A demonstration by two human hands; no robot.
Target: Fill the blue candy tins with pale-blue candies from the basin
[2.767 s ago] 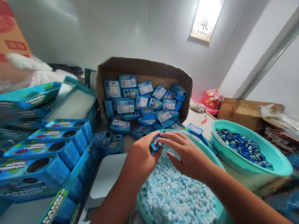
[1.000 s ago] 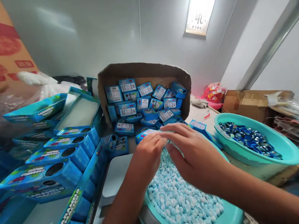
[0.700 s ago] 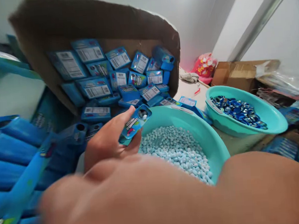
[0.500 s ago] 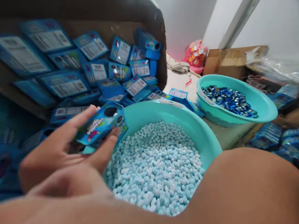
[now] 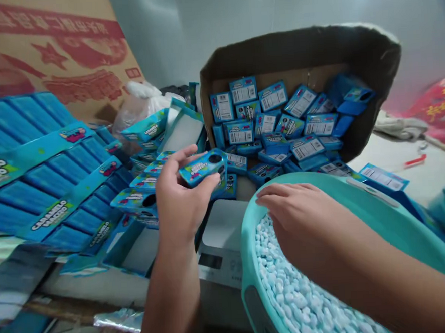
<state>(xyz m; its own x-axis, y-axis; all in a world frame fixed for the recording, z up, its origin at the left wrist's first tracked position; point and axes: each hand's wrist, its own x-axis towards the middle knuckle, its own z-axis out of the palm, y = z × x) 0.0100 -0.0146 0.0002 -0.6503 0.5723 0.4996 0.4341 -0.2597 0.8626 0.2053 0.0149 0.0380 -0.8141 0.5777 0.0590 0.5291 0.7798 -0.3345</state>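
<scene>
1. Head view: the left hand (image 5: 179,199), just left of centre, is pinching a small blue box (image 5: 203,167) between thumb and fingers, so this grip is pressing shut on the box's long edges.
2. The box is being held roughly level, printed face and round hole turned upward. It is hanging above the gap between the trays and the basin, probably so that the opening is staying reachable and nothing is tipping out.
3. The right hand (image 5: 296,212), at 4 o'clock, is hovering palm down over the teal basin (image 5: 359,191), with its fingers stretched flat and loosely together. It is gripping nothing that shows, though I cannot tell what is lying under the palm. Its fingertips are pointing toward 9 o'clock, near the box but apart from it.
4. The basin is holding pale blue candies (image 5: 290,293) and is sitting just beside a white scale (image 5: 222,232) at 6 o'clock, seemingly to keep both within easy reach.
5. At 1 o'clock a cardboard box (image 5: 298,51) is lying tipped on its side, mouth facing the person, so its loose packs (image 5: 268,118) are sliding forward onto the counter (image 5: 387,149).
6. At 9 o'clock display trays (image 5: 58,196) are lying in overlapping rows, and a red-printed carton (image 5: 49,46) is leaning behind them.
</scene>
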